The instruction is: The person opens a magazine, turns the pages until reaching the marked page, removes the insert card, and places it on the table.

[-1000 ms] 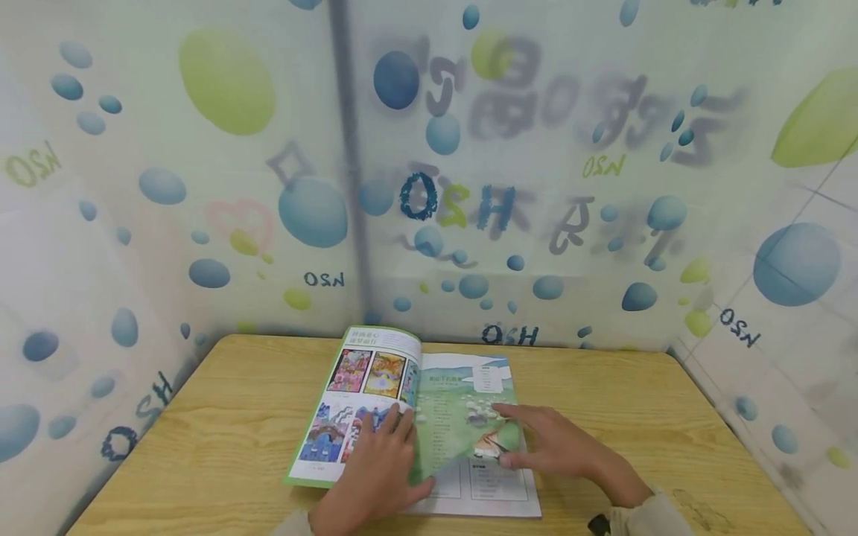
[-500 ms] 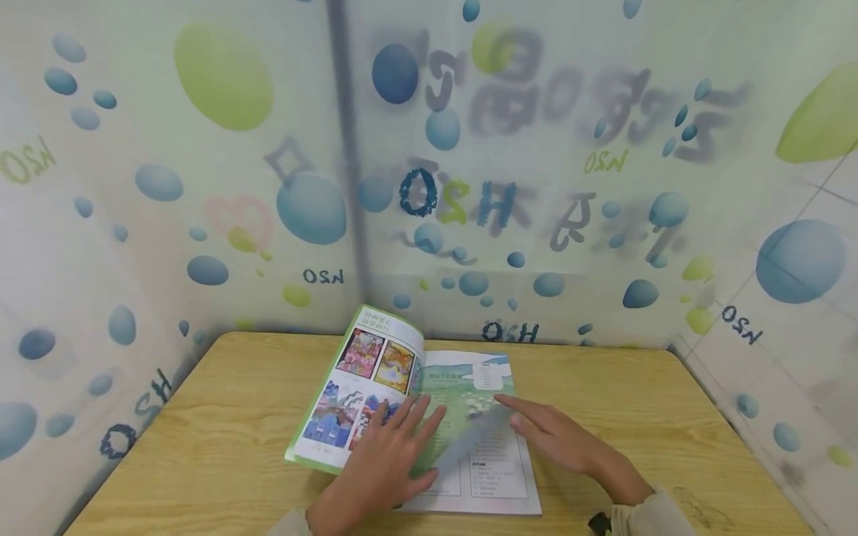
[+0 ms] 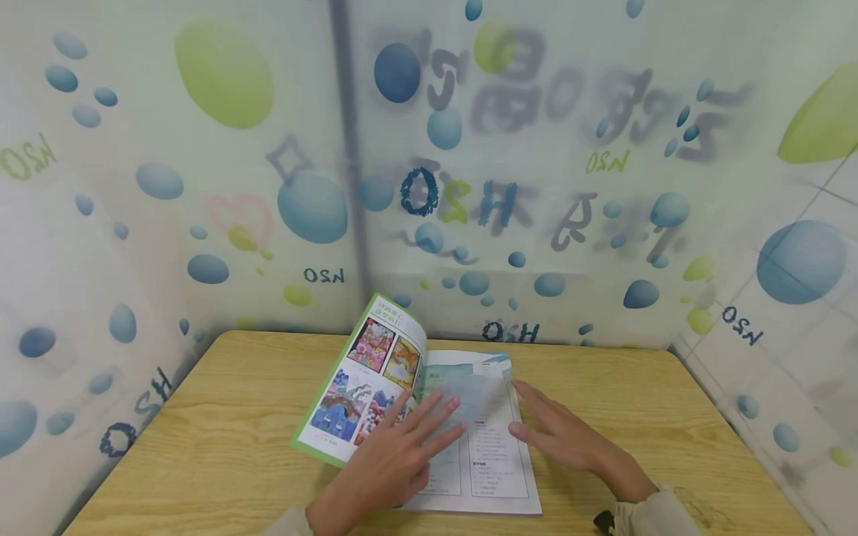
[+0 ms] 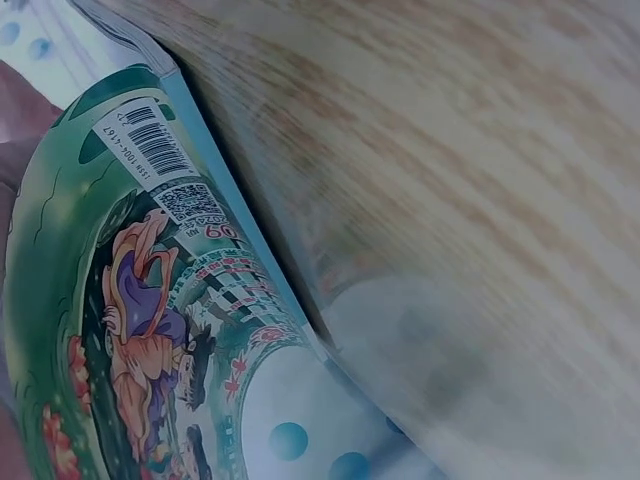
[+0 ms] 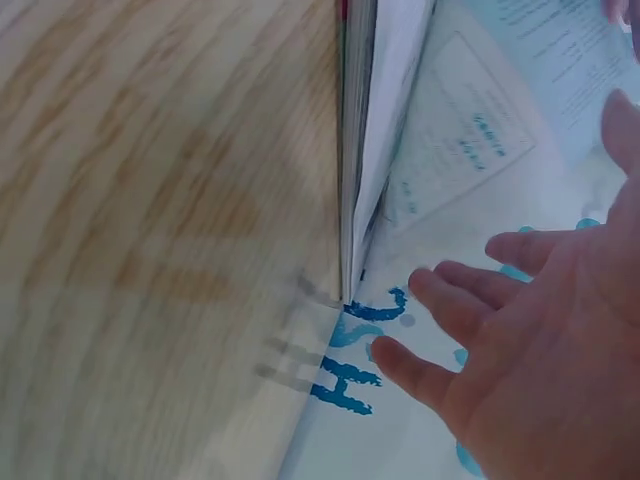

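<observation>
An open magazine (image 3: 499, 476) lies on the wooden table, its left half (image 3: 338, 402) raised and tilted, with colourful pictures on the page. A blurred page (image 3: 479, 398) is in mid-turn over the right half. My left hand (image 3: 395, 461) spreads its fingers across the middle of the magazine, near that page. At the right edge, my right hand (image 3: 570, 435) holds nothing, its fingers extended; the right wrist view shows this hand (image 5: 540, 370) beside the page edges (image 5: 390, 110). In the left wrist view, the illustrated cover (image 4: 150, 330) with a barcode curves upward off the table.
The wooden table (image 3: 637, 402) extends on both sides of the magazine. Pale sheeting (image 3: 570, 164) with blue and green drops and H2O lettering encloses the back and sides. A small dark object (image 3: 603, 522) sits at the right cuff.
The green illustrated page lifts and sweeps left, uncovering a white text page. The magazine's left half rises and tilts further. My left fingers spread and shift right; my right hand moves slightly up.
</observation>
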Action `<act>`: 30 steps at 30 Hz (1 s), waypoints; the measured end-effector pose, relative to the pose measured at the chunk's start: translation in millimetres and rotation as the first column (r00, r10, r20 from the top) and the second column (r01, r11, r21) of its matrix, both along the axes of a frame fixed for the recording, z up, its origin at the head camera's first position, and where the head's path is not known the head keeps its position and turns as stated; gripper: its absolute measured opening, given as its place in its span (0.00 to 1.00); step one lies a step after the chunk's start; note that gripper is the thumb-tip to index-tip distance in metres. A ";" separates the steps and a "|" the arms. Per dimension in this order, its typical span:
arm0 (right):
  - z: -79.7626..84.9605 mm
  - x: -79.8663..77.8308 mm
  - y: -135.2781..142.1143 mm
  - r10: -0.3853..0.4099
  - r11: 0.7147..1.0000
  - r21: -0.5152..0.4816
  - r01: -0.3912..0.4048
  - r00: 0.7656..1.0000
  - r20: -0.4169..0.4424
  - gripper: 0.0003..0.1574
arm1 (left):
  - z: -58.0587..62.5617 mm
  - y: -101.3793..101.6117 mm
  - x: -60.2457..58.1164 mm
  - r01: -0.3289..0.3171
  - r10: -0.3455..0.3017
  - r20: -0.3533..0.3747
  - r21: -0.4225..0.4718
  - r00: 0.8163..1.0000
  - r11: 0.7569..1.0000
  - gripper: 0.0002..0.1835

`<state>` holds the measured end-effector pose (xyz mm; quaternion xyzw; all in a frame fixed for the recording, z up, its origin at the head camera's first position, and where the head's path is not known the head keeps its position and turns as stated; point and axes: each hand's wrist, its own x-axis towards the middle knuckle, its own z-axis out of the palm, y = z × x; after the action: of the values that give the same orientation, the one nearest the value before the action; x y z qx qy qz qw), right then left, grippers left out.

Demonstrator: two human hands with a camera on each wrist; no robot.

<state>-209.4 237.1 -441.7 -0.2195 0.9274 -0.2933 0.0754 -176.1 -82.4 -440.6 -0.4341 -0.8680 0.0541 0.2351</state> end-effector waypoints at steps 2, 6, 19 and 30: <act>-0.6 -0.5 -0.2 0.013 1.000 0.012 -0.013 1.000 -0.002 0.47 | 0.2 -0.1 -0.3 0.000 0.000 -0.009 -0.043 1.000 0.999 0.36; -1.0 -0.6 -2.2 0.066 0.997 0.048 -0.065 0.998 -0.014 0.47 | 0.5 -0.5 0.0 -0.013 0.012 -0.011 -0.118 1.000 0.993 0.28; -4.1 3.1 -1.2 0.161 0.974 0.158 -0.160 0.987 0.004 0.60 | -3.2 0.0 0.2 0.004 -0.014 -0.068 -0.153 0.998 0.988 0.13; -6.1 6.2 0.5 0.201 0.956 0.211 -0.205 0.979 0.039 0.65 | -2.3 0.2 4.0 -0.048 0.043 -0.046 -0.131 0.998 0.990 0.11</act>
<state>-203.1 237.6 -447.8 -0.3015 0.9256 -0.1842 0.1361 -172.1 -82.2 -442.9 -0.4276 -0.8669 0.1259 0.2231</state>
